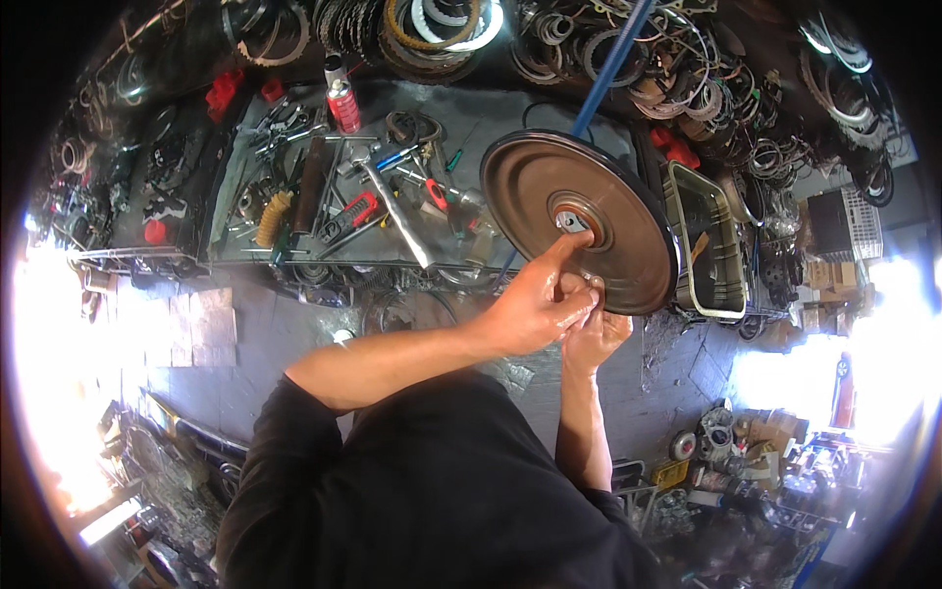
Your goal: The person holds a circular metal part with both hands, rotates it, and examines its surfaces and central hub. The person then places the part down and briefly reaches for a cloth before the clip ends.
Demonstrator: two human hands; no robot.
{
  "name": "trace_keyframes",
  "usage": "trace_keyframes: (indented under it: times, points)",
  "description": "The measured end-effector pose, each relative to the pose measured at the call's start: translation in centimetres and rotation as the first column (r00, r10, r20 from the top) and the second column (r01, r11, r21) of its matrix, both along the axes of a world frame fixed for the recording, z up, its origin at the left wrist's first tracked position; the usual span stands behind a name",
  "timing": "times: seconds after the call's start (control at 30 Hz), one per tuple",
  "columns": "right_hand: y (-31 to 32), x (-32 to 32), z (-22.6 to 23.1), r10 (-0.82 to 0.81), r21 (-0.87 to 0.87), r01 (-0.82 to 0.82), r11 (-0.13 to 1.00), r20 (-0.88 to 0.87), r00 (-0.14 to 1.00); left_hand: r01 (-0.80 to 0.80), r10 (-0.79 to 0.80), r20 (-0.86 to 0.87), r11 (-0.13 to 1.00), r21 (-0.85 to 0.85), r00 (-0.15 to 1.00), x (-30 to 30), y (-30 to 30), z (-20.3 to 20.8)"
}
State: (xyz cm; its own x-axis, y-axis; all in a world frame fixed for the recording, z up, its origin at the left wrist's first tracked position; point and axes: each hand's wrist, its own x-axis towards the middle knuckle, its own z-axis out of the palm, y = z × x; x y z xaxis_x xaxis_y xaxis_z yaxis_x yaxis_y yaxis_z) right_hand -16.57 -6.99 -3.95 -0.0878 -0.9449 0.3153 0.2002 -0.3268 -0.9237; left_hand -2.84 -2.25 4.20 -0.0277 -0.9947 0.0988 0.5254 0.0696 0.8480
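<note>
A crowded workshop surrounds a grey bench, whose back edge, beyond the pan, is piled with hanging and stacked metal rings. Taking that greenish-grey pan as the landmark, the brown metal disc stands tilted just to its left, face toward the person, its edge overlapping the pan's near side in this view. A blue bar slants up behind the disc; whether it bears any weight is hidden. Farther left of the pan, a long chrome wrench lies among other hand tools, with a red spray can upright beyond it. The left hand, left of the pan, has its index finger extended to the disc's hub, the other fingers curled. The right hand, nearer the person than the pan, has bent fingers bunched against the left ones by the disc's lower rim; I cannot tell whether either is clamped on anything. The disc looks rigid and probably heavy, unlikely to flex; the glossy skin suggests oil, so the smooth face could slip. Opposite sides of the outer rim would likely give the surest hold.
</note>
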Motion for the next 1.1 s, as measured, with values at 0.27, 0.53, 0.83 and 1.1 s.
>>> trace_keyframes:
  times: [0.27, 0.53, 0.83, 1.1]
  points:
    - [-0.8, -2.9, -0.1, 0.06, 0.019, -0.061, 0.998, 0.021, 0.998, 0.162, -0.148, -0.334, 0.987, 0.016, 0.931, -1.1, -3.4, 1.0]
    - [-1.5, -6.2, 0.8, -0.036, 0.047, 0.044, 0.998, -0.154, 0.987, 0.062, -0.061, -0.168, 0.998, 0.001, 0.984, -5.2, -1.9, 0.1]
    - [-2.6, -10.4, -1.1, 0.014, -0.142, -0.037, 0.989, -0.156, 0.988, -0.053, 0.043, -0.145, 0.997, -0.064, 0.988, -12.3, -2.7, 0.3]
    - [-3.1, -12.4, -1.6, 0.099, 0.008, -0.1, 0.995, 0.082, 0.992, -0.083, 0.101, -0.303, 0.994, 0.071, 0.948, -15.4, -2.5, 2.5]
